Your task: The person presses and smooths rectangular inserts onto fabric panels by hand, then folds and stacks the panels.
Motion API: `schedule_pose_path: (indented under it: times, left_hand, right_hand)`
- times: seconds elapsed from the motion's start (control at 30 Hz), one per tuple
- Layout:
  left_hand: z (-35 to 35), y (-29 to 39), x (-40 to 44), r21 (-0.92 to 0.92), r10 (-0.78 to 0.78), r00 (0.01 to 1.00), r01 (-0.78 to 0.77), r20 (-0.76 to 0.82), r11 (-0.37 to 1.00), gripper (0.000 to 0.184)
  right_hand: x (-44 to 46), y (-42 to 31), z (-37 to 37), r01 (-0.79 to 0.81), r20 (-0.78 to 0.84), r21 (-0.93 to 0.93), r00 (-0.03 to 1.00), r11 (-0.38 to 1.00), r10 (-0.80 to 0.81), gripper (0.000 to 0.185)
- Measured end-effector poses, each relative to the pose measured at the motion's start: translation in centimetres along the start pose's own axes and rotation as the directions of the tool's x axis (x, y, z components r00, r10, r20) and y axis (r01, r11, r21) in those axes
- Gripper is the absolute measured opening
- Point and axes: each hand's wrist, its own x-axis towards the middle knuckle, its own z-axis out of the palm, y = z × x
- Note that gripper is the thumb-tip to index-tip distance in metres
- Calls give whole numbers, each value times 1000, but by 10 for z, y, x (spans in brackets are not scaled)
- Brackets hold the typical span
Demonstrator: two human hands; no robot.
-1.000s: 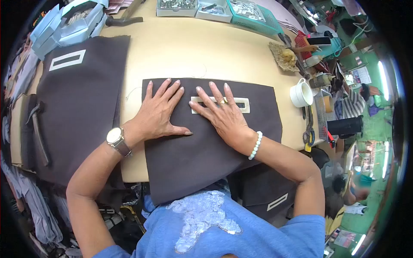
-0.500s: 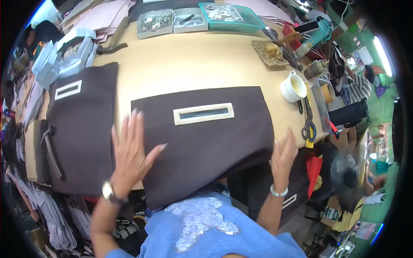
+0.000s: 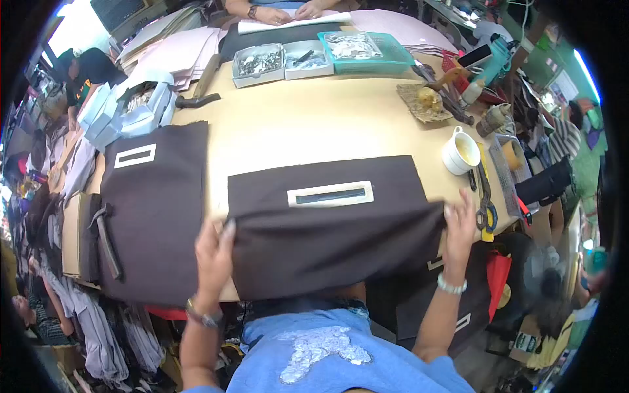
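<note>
A dark brown fabric panel (image 3: 327, 239) lies on the table in front of me, its near part lifted into a fold. Near its far edge is a cream rectangular frame (image 3: 331, 194) around a dark slot. My left hand (image 3: 215, 255) pinches the panel's left edge. On the opposite side, my right hand (image 3: 460, 226) grips the right edge between thumb and fingers. To the left lies a second dark brown panel (image 3: 157, 223) with a similar cream frame (image 3: 135, 156). A hammer (image 3: 109, 242) rests on it.
A white cup (image 3: 461, 152) and scissors (image 3: 485, 209) stand right of the panel. Small boxes of metal parts (image 3: 259, 64) and a teal tray (image 3: 393, 54) line the back. A light blue box (image 3: 128, 114) is at left. Another person's hands (image 3: 288, 14) work across the table.
Both hands have closed on the panel's side edges, where before they were open beside it. The panel's near part has been raised and folded. The camera view has shifted.
</note>
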Motion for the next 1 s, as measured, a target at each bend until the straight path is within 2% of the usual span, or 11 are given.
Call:
schedule_pose_path:
  times: [0.03,0.17,0.23,0.33,0.4,0.43,0.47,0.57,0.63,0.73,1.0]
  left_hand:
    - [1,-7,26,-191,-33,999,36,21,981,24]
    - [-2,-32,157,-382,-147,979,191,143,904,54]
    - [-3,14,199,-431,-395,905,423,158,797,53]
    - [-22,35,273,-602,-98,978,190,182,776,21]
    - [-55,68,321,-652,191,911,105,367,751,32]
    - [-55,103,313,-510,284,958,-228,33,829,45]
    - [-70,117,316,-552,356,935,-289,14,782,52]
    - [-83,147,281,-561,478,878,-390,11,730,56]
    - [-82,142,255,-526,441,897,-362,27,770,54]
    - [-64,119,203,-484,361,923,-258,132,836,56]
    - [-20,-5,107,-382,-31,968,127,249,915,31]
  right_hand:
    - [21,-15,13,13,66,-81,998,997,-8,50]
    - [136,14,71,47,186,5,981,999,-47,51]
    - [200,22,106,53,226,50,972,997,-63,50]
    - [274,-30,149,247,185,66,949,967,-255,49]
    - [279,-106,160,360,159,79,916,930,-368,50]
    - [276,-141,159,337,187,305,896,891,-403,49]
    - [292,-158,157,471,196,373,802,799,-564,49]
    - [256,-208,139,612,75,325,743,721,-665,39]
    - [224,-216,122,444,128,301,858,844,-497,28]
    - [221,-171,100,520,222,301,777,799,-589,44]
    - [100,-41,44,331,305,-169,913,928,-270,59]
